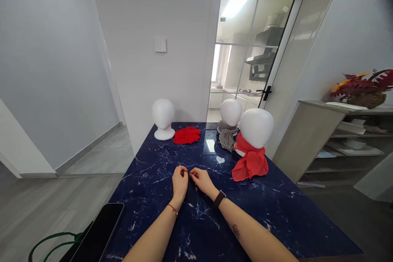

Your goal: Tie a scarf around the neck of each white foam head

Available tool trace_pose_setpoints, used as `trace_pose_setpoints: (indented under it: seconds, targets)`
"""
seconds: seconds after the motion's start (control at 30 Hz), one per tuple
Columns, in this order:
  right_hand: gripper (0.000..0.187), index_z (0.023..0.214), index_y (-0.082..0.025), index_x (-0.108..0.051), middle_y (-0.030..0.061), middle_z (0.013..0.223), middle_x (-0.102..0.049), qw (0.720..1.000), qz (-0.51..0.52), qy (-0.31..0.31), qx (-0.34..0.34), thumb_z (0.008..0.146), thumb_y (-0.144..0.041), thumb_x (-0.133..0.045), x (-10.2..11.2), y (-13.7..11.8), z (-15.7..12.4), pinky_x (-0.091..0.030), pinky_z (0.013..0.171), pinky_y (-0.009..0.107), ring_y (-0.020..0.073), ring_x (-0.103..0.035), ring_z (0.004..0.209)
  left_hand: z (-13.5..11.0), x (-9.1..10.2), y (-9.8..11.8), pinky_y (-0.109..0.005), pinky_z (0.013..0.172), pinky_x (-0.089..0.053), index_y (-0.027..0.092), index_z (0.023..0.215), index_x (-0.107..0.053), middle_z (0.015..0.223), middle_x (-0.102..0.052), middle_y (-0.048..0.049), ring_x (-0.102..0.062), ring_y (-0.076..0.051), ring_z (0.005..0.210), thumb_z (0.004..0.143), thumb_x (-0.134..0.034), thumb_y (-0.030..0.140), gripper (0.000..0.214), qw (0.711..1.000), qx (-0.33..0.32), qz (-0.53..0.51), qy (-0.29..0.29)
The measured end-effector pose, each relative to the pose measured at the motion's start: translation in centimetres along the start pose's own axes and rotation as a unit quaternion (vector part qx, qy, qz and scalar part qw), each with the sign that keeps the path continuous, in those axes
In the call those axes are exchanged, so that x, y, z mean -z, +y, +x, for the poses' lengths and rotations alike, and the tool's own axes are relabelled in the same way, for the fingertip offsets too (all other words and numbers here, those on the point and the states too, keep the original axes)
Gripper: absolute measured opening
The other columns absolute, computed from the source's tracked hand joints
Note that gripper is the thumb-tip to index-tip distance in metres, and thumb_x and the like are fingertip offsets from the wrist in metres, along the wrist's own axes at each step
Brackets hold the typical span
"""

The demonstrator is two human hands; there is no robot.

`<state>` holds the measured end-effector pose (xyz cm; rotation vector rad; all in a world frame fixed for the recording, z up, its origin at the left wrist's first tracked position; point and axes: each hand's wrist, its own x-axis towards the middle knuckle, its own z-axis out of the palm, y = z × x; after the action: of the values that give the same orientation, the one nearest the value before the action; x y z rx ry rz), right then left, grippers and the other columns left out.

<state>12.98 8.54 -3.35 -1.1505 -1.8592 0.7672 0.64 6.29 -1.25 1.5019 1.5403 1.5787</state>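
My left hand [179, 182] rests on the dark blue marbled table [153, 208], fingers curled in, and nothing shows in it. Close beside it lies my right hand [202, 180], also curled with thumb and fingertips together and no object visible. A small gap separates the two hands. Beyond them, a bare white mannequin head [163, 114] stands at the far left, next to a folded red scarf [187, 135]. At the right, one mannequin head [231, 112] wears a grey scarf [227, 135]. Nearer, another mannequin head [257, 127] wears a knotted coral-red scarf [252, 164].
A dark-screened tablet or phone [96, 233] lies at the table's left edge, with a green cord [58, 235] beside it. A glass door [245, 41] is behind the table. To the right stands a shelf unit [316, 131] topped by a flower basket [367, 99].
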Motion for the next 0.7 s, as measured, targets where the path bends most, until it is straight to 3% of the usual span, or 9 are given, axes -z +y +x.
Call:
trace_pose_setpoints:
  seconds: [0.1,0.2,0.33,0.43,0.57,0.7]
  targets:
    - [0.016,0.087,-0.018,-0.062,0.0012,0.075,-0.064,0.997,-0.067,0.039,0.016,0.08,-0.017,-0.047,-0.3,0.5,2.0,-0.047,0.063,0.023,0.0125,-0.059,0.064,-0.1,0.1,0.2,-0.028,0.067,-0.038,0.02,0.07,-0.052,0.073,-0.055,-0.0008,-0.052,-0.016,0.07,0.071,-0.043,0.013,0.012,1.0,-0.008,0.007,0.001]
    - [0.032,0.107,-0.016,-0.058,0.0078,0.102,-0.061,0.984,-0.156,0.085,0.012,0.077,-0.012,-0.046,-0.2,1.5,6.9,-0.049,0.081,0.029,0.0158,-0.061,0.087,-0.2,-0.1,0.4,-0.027,0.066,-0.038,0.02,0.07,-0.051,0.071,-0.053,-0.0005,-0.051,-0.016,0.068,0.073,-0.041,0.013,0.013,1.0,-0.005,0.009,-0.018]
    - [0.061,0.133,-0.007,-0.038,0.0193,0.136,-0.039,0.973,-0.199,0.118,-0.017,0.072,-0.004,-0.045,-0.1,3.0,14.7,-0.037,0.102,0.035,0.0227,-0.043,0.123,-0.2,-0.3,0.4,-0.027,0.063,-0.037,0.022,0.068,-0.051,0.068,-0.052,-0.0003,-0.05,-0.016,0.065,0.074,-0.04,0.014,0.014,0.999,0.018,0.009,-0.032]
    - [0.064,0.137,-0.006,-0.031,0.0204,0.14,-0.033,0.968,-0.22,0.117,-0.032,0.074,-0.001,-0.041,-0.5,3.8,18.1,-0.035,0.102,0.035,0.0244,-0.039,0.127,-0.1,-0.4,0.2,-0.028,0.062,-0.037,0.022,0.065,-0.05,0.066,-0.053,-0.0008,-0.05,-0.017,0.064,0.073,-0.041,0.013,0.016,0.999,0.025,0.014,-0.042]
    - [0.046,0.127,-0.01,-0.046,0.0203,0.125,-0.049,0.966,-0.243,0.085,-0.039,0.082,-0.007,-0.041,-0.9,4.0,18.3,-0.039,0.094,0.036,0.026,-0.05,0.113,0.2,-0.4,0.1,-0.028,0.062,-0.038,0.022,0.064,-0.05,0.066,-0.055,-0.0013,-0.052,-0.017,0.064,0.073,-0.041,0.013,0.016,0.999,0.031,0.016,-0.04]
    - [0.029,0.104,-0.014,-0.06,0.0131,0.107,-0.057,0.967,-0.25,0.042,-0.033,0.083,-0.006,-0.041,-0.4,3.2,15.7,-0.041,0.084,0.029,0.0189,-0.058,0.092,0.5,-0.3,0.0,-0.028,0.063,-0.04,0.021,0.066,-0.053,0.065,-0.055,-0.0006,-0.053,-0.016,0.064,0.073,-0.041,0.013,0.015,0.999,0.038,0.019,-0.027]
